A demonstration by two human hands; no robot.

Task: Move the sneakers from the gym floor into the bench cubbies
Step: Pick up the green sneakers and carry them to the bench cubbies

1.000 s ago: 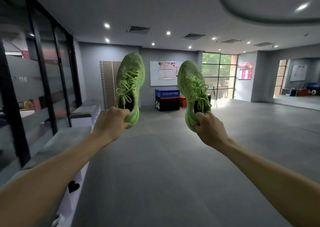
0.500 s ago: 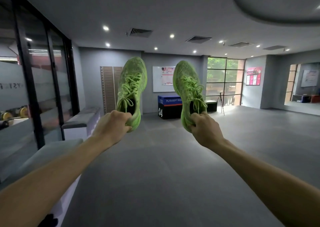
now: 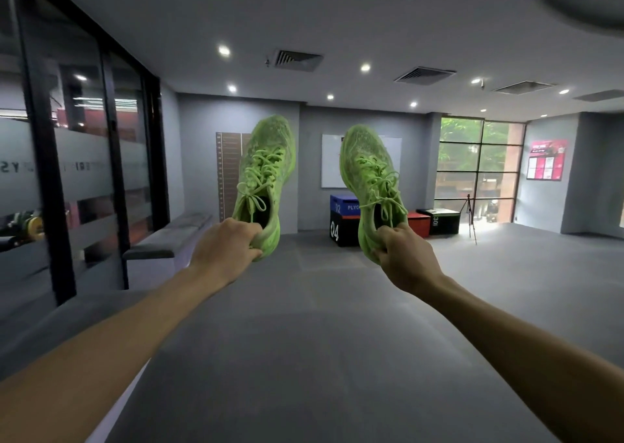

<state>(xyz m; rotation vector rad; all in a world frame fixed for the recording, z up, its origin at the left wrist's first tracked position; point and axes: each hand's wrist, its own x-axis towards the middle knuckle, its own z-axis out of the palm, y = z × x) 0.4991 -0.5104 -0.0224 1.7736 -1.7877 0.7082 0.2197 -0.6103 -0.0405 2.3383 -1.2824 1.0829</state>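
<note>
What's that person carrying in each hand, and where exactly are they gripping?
Each hand holds one lime-green sneaker by its heel, toe up: the left hand grips the left sneaker, the right hand grips the right sneaker.

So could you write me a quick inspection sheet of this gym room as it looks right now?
Surface: grey gym floor, bare where visible.
Job's things: two green sneakers, left sneaker and right sneaker, held up at the heel, toes up.
Bench: grey bench along the glass wall on the left; cubbies not visible.
Clutter: plyo boxes by the far wall.
Hands: left hand and right hand, each gripping one sneaker.
Cables: nothing seen.
Surroundings: whiteboard, window, tripod.
</note>
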